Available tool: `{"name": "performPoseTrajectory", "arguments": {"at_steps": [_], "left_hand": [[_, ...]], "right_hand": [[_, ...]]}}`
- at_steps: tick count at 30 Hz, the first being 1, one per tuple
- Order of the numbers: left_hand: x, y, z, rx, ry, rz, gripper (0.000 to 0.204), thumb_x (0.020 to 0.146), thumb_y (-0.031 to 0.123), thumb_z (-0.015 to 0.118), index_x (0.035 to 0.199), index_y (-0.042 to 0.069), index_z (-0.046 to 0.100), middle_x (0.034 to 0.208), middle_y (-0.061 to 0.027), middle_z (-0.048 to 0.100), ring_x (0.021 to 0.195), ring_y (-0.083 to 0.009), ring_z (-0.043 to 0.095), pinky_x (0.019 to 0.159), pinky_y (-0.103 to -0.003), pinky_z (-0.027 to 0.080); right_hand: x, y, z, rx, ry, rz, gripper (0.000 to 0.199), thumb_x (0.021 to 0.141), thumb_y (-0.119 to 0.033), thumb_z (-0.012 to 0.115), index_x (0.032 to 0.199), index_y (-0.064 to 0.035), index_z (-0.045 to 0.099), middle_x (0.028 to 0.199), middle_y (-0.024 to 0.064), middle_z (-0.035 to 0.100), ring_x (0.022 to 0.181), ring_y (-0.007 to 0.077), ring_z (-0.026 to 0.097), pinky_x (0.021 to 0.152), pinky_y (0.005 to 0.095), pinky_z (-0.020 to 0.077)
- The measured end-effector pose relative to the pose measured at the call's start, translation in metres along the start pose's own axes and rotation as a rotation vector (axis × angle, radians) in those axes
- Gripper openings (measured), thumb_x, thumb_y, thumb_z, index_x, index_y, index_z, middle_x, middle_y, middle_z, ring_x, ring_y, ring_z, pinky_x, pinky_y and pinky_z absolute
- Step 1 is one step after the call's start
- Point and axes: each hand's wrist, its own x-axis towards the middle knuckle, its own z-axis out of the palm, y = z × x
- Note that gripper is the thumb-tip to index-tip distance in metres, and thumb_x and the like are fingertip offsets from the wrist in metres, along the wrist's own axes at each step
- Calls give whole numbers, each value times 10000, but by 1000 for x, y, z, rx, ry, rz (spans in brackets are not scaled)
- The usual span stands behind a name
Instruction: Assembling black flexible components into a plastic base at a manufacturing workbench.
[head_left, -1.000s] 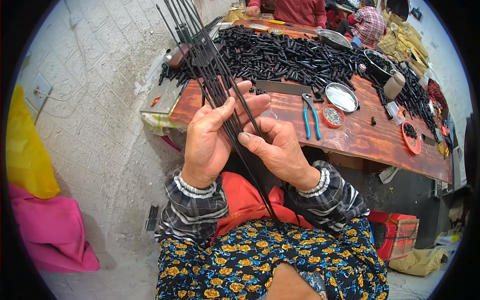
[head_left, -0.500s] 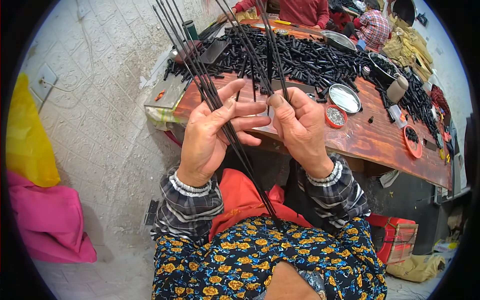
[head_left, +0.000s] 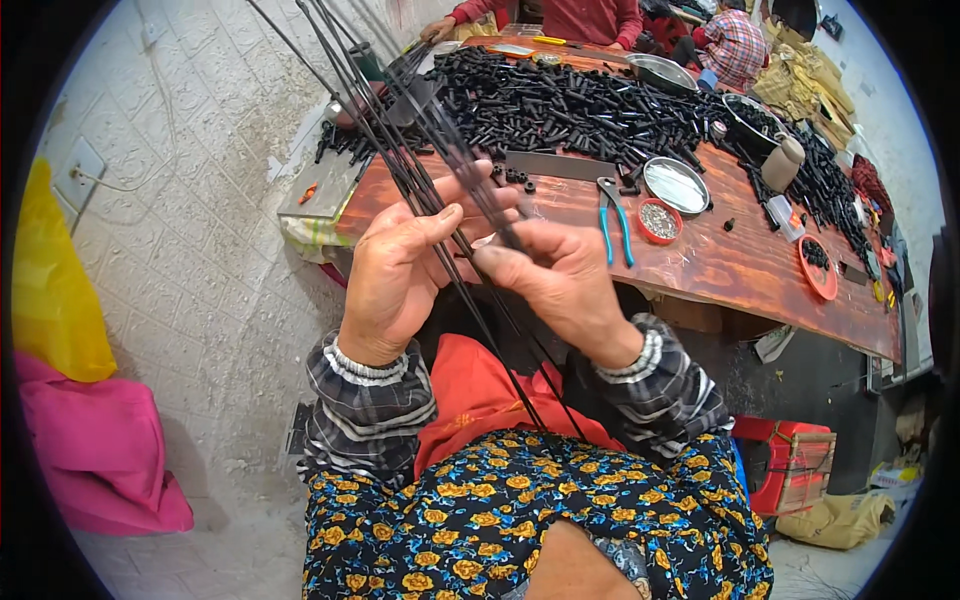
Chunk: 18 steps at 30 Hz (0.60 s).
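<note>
Several long thin black rods (head_left: 492, 335) slant across my left hand (head_left: 392, 270), pinned under its thumb, with the fingers partly extended behind them. Their lower ends reach down to my flowered apron (head_left: 450, 520). My right hand (head_left: 568, 280) is pressed close on the same side, thumb and fingers pinched on more black rods (head_left: 425, 105), which are smeared by motion in their upper part. The two bundles cross near my fingertips, so I cannot tell exactly where they part. Blue-handled pliers (head_left: 626, 235) lie on the table just beyond my right hand.
A heap of short black tubes (head_left: 570, 105) covers the back of the wooden table (head_left: 720, 265). A red dish of small metal bits (head_left: 658, 222), a round metal dish (head_left: 676, 187) and a red plate (head_left: 818, 280) stand nearer. Beyond sits a person in red sleeves (head_left: 590, 20). A textured wall (head_left: 220, 300) rises at left.
My right hand has moved left and down toward my left hand, its rods swinging left with it. The pliers and small black pieces behind have come into view.
</note>
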Motion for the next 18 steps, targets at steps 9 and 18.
{"name": "performPoseTrajectory", "arguments": {"at_steps": [9,18], "left_hand": [[-3,-1,-11,38,-3,-29,439,948,141,471,1342,-42,407,1243,-188,561,1104,-241,582,936,-351,471],[-7,1,-22,-15,-30,-89,422,948,142,471,1316,-57,414,1210,-186,574,1046,-284,619,744,-418,589]], "right_hand": [[2,-9,4,26,-89,216,142,875,-127,659,888,9,699,752,-32,616,663,26,525,579,185,422],[6,0,5,-8,-55,120,186,914,-117,583,1043,13,620,824,7,624,687,42,546,614,192,459]]}}
